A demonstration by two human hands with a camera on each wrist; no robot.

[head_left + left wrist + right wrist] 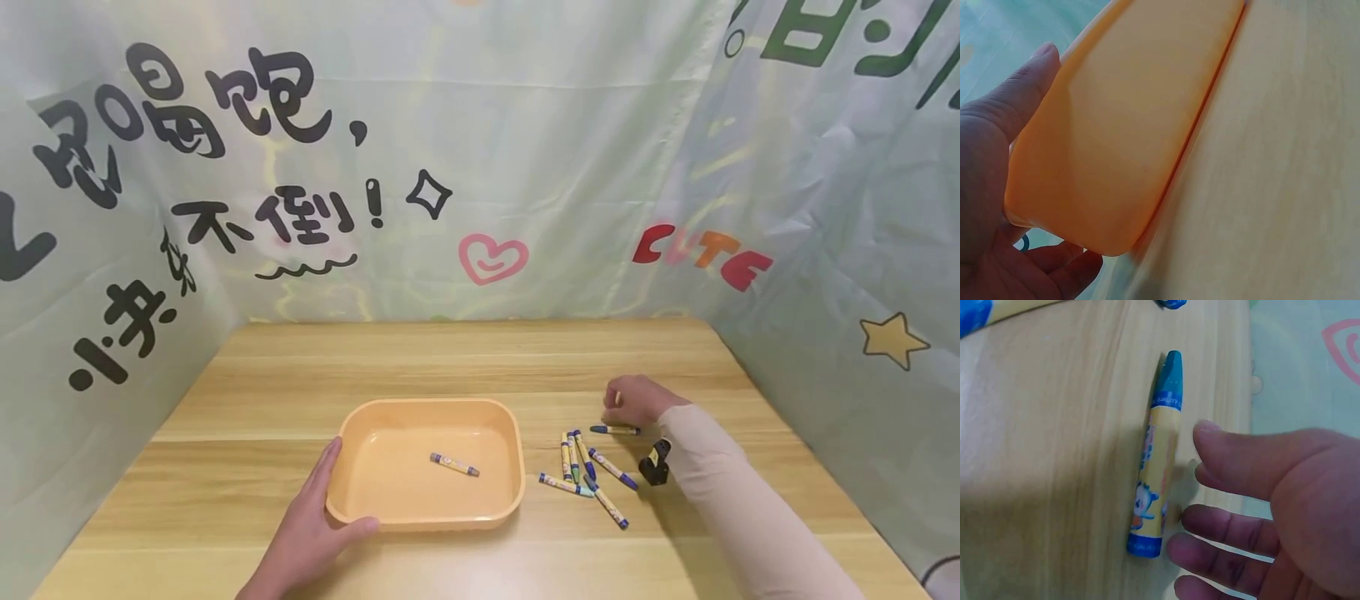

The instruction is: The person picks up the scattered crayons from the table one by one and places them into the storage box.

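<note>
An orange plastic tray (427, 523) stands on the wooden table. My left hand (309, 518) grips its front left corner, thumb at the front wall and fingers along the left side; the left wrist view shows the thumb (1029, 87) against the orange wall. Inside the tray lies a grey-tipped crayon (454, 465). My right hand (637, 402) hovers beside a teal crayon (1159, 462) in a yellow wrapper with blue bands, lying on the table. The right thumb and fingers are bent loosely, with nothing between them.
Several crayons (613, 469) lie in a loose cluster right of the tray. Printed cloth (555, 167) walls in the table (300, 358) at the back and both sides. A small black device (656, 463) sits by the right wrist.
</note>
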